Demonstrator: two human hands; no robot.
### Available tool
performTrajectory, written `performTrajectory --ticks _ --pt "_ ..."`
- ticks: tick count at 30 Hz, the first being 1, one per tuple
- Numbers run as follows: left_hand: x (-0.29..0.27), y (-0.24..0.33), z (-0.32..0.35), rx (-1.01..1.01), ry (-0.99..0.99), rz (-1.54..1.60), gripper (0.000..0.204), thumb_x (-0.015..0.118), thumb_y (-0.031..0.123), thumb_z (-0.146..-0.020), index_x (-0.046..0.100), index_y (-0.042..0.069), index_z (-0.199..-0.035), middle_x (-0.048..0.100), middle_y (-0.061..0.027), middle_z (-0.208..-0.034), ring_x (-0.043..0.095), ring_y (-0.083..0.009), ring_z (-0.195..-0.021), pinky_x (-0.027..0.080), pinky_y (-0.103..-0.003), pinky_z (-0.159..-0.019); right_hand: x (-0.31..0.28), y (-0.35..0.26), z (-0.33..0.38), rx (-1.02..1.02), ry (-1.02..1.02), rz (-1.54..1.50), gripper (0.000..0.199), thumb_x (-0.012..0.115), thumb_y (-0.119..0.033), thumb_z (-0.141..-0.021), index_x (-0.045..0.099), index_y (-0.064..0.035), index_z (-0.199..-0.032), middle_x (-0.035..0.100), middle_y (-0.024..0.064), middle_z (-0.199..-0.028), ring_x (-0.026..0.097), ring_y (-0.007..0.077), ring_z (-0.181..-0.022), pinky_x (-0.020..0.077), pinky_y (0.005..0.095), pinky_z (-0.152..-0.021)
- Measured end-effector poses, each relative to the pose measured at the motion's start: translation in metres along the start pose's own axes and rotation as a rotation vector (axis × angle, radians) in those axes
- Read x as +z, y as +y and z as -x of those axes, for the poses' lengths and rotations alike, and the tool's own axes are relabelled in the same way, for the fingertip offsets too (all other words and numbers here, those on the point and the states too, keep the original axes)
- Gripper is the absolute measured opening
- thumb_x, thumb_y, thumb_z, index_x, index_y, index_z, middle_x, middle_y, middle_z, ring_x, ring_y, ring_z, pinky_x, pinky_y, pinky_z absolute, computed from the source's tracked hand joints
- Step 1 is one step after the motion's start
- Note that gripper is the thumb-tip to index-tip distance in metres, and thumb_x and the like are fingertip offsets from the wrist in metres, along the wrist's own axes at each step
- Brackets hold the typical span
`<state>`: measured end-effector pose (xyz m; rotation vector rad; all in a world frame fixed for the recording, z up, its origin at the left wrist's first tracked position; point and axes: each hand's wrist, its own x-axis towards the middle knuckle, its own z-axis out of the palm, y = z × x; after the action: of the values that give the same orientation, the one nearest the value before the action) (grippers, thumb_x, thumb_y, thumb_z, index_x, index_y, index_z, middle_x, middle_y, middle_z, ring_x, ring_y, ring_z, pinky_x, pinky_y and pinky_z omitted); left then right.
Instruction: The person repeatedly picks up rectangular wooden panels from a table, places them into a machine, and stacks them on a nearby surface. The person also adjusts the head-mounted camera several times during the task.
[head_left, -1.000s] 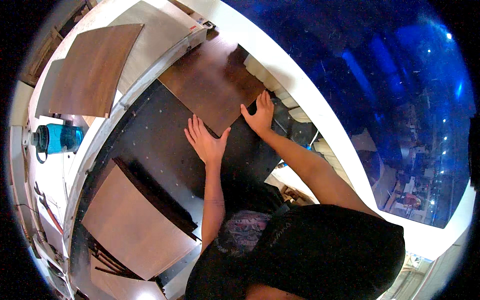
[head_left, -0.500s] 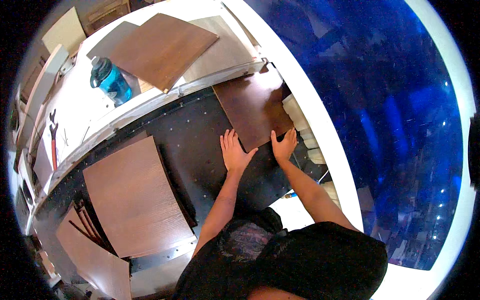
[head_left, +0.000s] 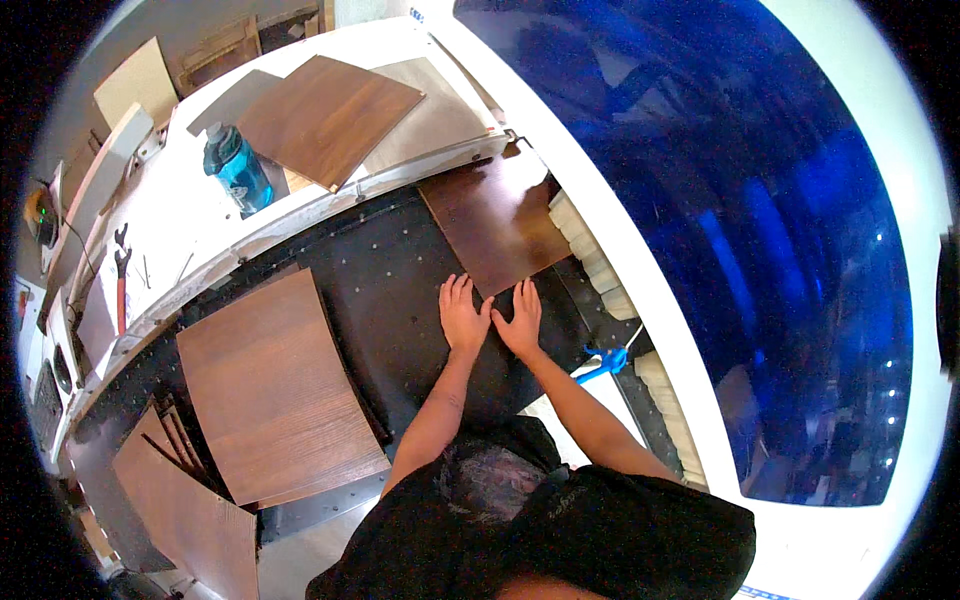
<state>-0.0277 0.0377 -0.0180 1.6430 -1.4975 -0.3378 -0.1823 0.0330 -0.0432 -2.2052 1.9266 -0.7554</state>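
Note:
A dark brown wood-grain panel (head_left: 500, 225) lies flat on the black table (head_left: 375, 285), its far end under the raised white shelf and its right side beside the machine's pale strip curtain. My left hand (head_left: 463, 315) rests at the panel's near corner with fingers stretched forward. Close beside it, my right hand (head_left: 520, 320) lies with its fingertips at the panel's near edge and its thumb out toward the left hand. Neither hand is wrapped round anything.
To the left, stacked brown panels (head_left: 280, 390) lie on the table, beside another panel (head_left: 190, 510) with narrow strips. The white shelf holds a blue bottle (head_left: 240, 175), more panels (head_left: 335, 115) and red-handled pliers (head_left: 122, 285). A blue tool (head_left: 603, 365) hangs by the curtain (head_left: 590, 255).
My right hand has moved left along the panel's near edge, from its right corner to beside my left hand. The whole view has shifted slightly.

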Motion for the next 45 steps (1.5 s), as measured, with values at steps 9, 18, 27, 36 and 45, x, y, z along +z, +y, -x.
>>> performTrajectory --ticks 9,18,27,36,45 --pt "-0.059 0.012 0.103 0.234 -0.215 0.034 0.027 0.071 0.017 -0.093 0.069 0.003 -0.117 0.058 -0.0124 -0.143 0.043 -0.0368 -0.144 0.029 -0.054 -0.123 -0.054 0.015 0.096 -0.134 -0.196 -0.051 0.064 0.065 -0.028 -0.098 0.044 -0.0110 -0.156 0.033 0.0193 -0.166 0.028 0.0404 -0.154 0.0196 0.0546 -0.126" --pt "-0.101 0.015 0.175 0.352 -0.407 0.002 0.024 0.064 0.018 -0.100 0.069 0.003 -0.119 0.060 -0.0133 -0.144 0.045 -0.0380 -0.143 0.036 -0.055 -0.117 -0.087 -0.036 0.233 0.031 -0.323 -0.222 0.071 0.054 -0.042 -0.106 0.029 -0.0098 -0.164 0.012 0.0170 -0.173 0.008 0.0372 -0.161 0.0167 0.0559 -0.127" --pt "-0.090 0.010 0.180 0.513 -0.394 -0.046 0.023 0.061 0.016 -0.103 0.067 0.002 -0.120 0.060 -0.0147 -0.144 0.049 -0.0371 -0.140 0.041 -0.056 -0.114 -0.122 0.004 0.235 -0.098 -0.432 -0.305 0.058 0.053 -0.037 -0.107 0.044 -0.0074 -0.156 0.034 0.0200 -0.164 0.033 0.0350 -0.152 0.0363 0.0506 -0.120" --pt "-0.064 0.010 0.194 0.376 -0.262 -0.281 0.032 0.054 0.013 -0.106 0.060 0.005 -0.137 0.055 -0.0167 -0.146 0.052 -0.0344 -0.133 0.049 -0.052 -0.102 -0.262 0.219 0.542 1.107 0.482 -1.640 0.048 0.052 -0.032 -0.106 0.054 -0.0055 -0.146 0.066 0.0138 -0.133 0.070 0.0308 -0.107 0.0589 0.0442 -0.091" --pt "-0.063 0.009 0.253 0.428 -0.211 -0.538 0.045 0.053 0.030 -0.109 0.054 0.008 -0.148 0.048 -0.0197 -0.156 0.045 -0.0417 -0.143 0.041 -0.059 -0.112 -0.561 0.410 0.857 0.735 2.027 -1.056 0.052 0.051 -0.043 -0.105 0.050 0.0054 -0.124 0.059 0.0202 -0.127 0.061 0.0322 -0.105 0.0535 0.0527 -0.093"
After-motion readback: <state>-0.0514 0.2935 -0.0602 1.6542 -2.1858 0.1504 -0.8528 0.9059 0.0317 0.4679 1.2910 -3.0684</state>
